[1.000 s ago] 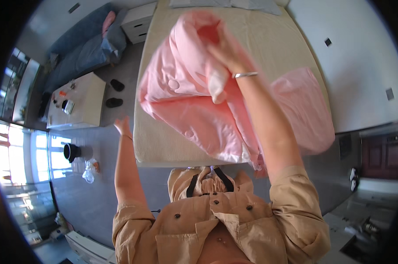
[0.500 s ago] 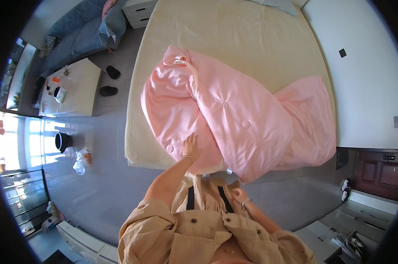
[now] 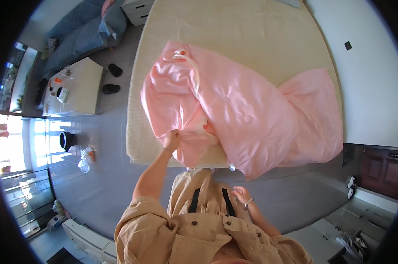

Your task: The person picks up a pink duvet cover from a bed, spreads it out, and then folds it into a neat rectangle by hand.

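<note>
A pink satiny quilt (image 3: 247, 119) lies bunched and partly folded over a bed (image 3: 234, 26) with a cream cover. My left hand (image 3: 172, 140) is closed on a gathered pinch of the quilt's near left part. Creases fan out from those fingers, and a small opening with a paler lining shows just to the right. Low beside my trousers hangs my right hand (image 3: 241, 194), its fingers loosely bent and apart, holding nothing. A white tie or trim strip (image 3: 192, 70) runs along the quilt's upper left fold.
On the left stand a white low table (image 3: 78, 88) with small items, a blue sofa (image 3: 75, 33) and a black round bin (image 3: 67, 141). Dark slippers (image 3: 111, 89) and a clear plastic bag (image 3: 85, 160) lie on the grey floor. A white headboard or panel (image 3: 361, 88) borders the bed's right.
My left hand has gone from lying flat on the quilt to gripping it, moving left and slightly up. The cloth there has bunched and lifted. My right hand stays low by the trousers.
</note>
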A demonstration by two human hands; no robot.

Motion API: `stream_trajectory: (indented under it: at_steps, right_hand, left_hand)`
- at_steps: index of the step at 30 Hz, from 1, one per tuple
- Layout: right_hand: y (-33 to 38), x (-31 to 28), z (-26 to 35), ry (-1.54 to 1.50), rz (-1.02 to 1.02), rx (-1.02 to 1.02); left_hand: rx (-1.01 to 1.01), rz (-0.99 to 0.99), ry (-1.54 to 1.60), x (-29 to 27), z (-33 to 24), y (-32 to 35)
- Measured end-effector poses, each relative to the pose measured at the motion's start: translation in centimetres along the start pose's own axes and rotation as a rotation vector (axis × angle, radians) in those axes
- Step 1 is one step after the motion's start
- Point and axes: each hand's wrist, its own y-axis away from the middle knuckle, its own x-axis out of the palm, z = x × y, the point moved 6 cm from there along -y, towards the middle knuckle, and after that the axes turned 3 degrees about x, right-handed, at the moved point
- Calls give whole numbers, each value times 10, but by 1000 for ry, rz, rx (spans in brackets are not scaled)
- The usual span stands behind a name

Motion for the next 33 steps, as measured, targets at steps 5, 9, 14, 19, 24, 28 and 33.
stream_trajectory:
  at_steps: [5,9,14,19,24,28,33]
  right_hand:
    - [-58,35,70,-37,52,-145]
    - [-77,120,115,-26,202,-199]
    - [-82,278,155,64,336,-243]
    - [-109,444,175,79,144,-264]
    - [-98,566,216,-120,-38,173]
    - [-131,617,231,-48,-51,60]
    - [-188,618,229,47,-206,-119]
  left_hand:
    - [-374,-473,957,-168,174,105]
    - [-714,-828,1027,-262,292,255]
    - [-543,-772,1281,-304,350,287]
    - [-365,-458,1583,-325,379,261]
    - [-68,-114,898,-354,378,295]
    - [30,-50,615,-361,400,303]
    - [-76,115,542,-410,445,258]
